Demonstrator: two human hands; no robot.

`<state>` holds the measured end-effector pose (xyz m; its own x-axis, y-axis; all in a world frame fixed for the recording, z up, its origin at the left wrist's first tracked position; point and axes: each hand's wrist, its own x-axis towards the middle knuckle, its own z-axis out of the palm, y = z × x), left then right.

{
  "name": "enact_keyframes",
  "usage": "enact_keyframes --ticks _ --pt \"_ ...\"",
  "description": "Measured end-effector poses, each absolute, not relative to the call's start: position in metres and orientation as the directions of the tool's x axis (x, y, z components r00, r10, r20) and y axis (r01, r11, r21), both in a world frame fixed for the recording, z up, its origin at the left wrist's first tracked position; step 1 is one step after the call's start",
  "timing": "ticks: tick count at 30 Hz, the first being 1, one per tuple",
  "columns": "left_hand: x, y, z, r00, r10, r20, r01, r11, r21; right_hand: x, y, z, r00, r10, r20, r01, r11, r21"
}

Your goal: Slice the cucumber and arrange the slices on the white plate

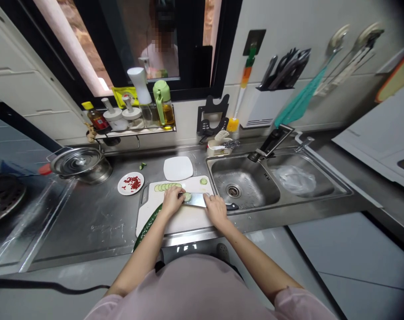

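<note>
My left hand (173,201) is closed over the cutting board (188,218), its fingertips at a pale round cucumber slice (187,196) against the knife blade. In my right hand (216,210) is a kitchen knife (197,200), gripped where blade meets handle; the black handle end sticks out to the right. A long dark-green cucumber (149,225) lies under my left wrist, partly hidden, and reaches past the board's front edge. Behind my left hand, a row of overlapping cucumber slices (167,187) rests on the board. One cucumber end piece (203,181) sits at the board's far right corner.
Left of the board stand a plate (121,190) of chopped red pieces and a lidded pot (92,171). Behind it is a white square plate (178,168). A sink (255,186) adjoins on the right. Seasoning bottles fill a wall rack (132,129).
</note>
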<state>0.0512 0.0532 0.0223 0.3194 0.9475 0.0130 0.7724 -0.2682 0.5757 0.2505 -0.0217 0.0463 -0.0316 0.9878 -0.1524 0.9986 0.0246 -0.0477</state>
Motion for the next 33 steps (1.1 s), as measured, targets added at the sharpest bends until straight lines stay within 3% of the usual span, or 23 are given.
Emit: enact_keyframes --ticks 5,10,27,33 --pt "0.057 0.060 0.012 0.110 0.988 -0.111 0.762 -0.013 0.647 0.259 -0.030 0.038 0.009 0.981 -0.195 0.998 -0.020 -0.055" --pt "0.053 0.090 0.001 -0.094 0.981 -0.170 0.785 0.178 0.594 0.273 -0.037 0.032 0.053 0.980 -0.192 0.998 -0.058 -0.024" --pt "0.064 0.122 -0.006 0.021 0.989 -0.145 0.909 0.042 0.414 0.280 -0.037 0.029 0.103 0.978 -0.182 0.993 -0.110 -0.033" --pt "0.059 0.108 0.011 -0.066 0.993 -0.093 0.825 0.106 0.555 0.280 -0.034 0.021 0.093 0.984 -0.151 0.992 -0.105 -0.074"
